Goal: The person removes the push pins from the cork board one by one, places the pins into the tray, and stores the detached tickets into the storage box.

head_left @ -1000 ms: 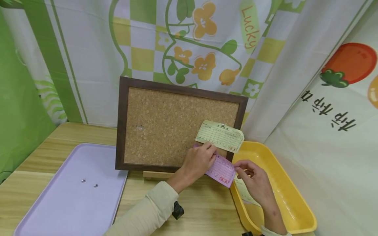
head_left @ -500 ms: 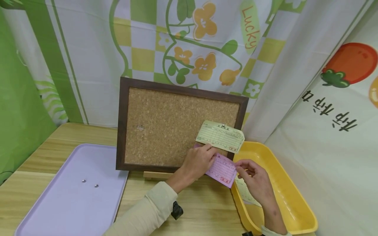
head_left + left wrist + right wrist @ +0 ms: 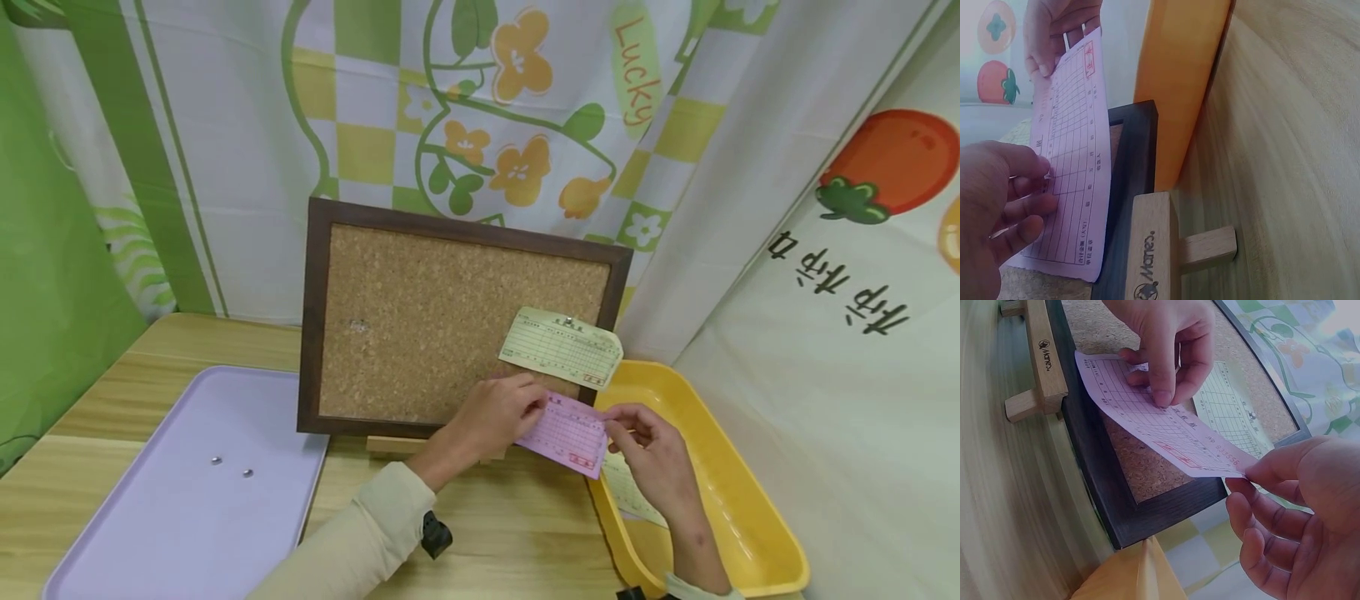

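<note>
And there's the shift: the left hand (image 3: 491,417) has slid a little left and down, and the pink slip (image 3: 570,437) has crept rightward, more of its print now in the clear. The right hand (image 3: 660,458) has barely moved, thumb and forefinger pinching the slip's right end, its other fingers loosely bent. Over on the left hand, the fingers are bent and the tips sit at the slip's upper edge; whether they truly grip it, or hide a tack, I can't tell.

The slip slants across the lower right corner of the corkboard (image 3: 420,325), below the green slip (image 3: 558,346), its right end above the left edge of the yellow tub (image 3: 720,500). The green slip carries a tack (image 3: 568,321) at its top; no tack shows on the pink one. So I'd call this a small adjustment of position, nothing fixed yet. Two loose tacks (image 3: 217,460) lie on the lavender tray (image 3: 150,533), at the left of the desk (image 3: 517,533).
</note>
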The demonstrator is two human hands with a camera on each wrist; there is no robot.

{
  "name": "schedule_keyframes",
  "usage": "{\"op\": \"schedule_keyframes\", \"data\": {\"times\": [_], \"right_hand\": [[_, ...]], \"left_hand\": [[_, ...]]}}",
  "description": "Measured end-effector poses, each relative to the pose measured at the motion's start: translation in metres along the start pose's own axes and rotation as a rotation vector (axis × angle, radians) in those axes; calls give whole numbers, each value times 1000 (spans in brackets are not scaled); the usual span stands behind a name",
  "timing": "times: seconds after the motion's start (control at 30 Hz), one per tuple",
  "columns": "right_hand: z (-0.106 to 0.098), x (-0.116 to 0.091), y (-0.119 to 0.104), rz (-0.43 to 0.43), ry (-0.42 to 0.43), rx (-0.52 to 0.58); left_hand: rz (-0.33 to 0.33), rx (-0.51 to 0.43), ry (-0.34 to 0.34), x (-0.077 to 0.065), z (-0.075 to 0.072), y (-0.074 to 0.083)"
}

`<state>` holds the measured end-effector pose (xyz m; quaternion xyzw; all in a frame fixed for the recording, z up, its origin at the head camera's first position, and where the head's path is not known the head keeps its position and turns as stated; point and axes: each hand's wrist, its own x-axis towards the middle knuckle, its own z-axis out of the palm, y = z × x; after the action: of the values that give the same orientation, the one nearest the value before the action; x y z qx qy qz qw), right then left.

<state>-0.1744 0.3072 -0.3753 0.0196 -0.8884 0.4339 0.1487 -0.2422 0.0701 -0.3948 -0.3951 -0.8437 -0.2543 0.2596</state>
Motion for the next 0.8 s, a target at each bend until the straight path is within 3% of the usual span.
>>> {"op": "schedule_keyframes", "data": {"times": [0.47,0.8], "right_hand": [[-5,2,0,-7,6,52],[-6,-3,-1,-3,-11,27]], "left_hand": [[23,-45,4,-9,-11,0],[58,33,-54,-29,-35,-8]]}}
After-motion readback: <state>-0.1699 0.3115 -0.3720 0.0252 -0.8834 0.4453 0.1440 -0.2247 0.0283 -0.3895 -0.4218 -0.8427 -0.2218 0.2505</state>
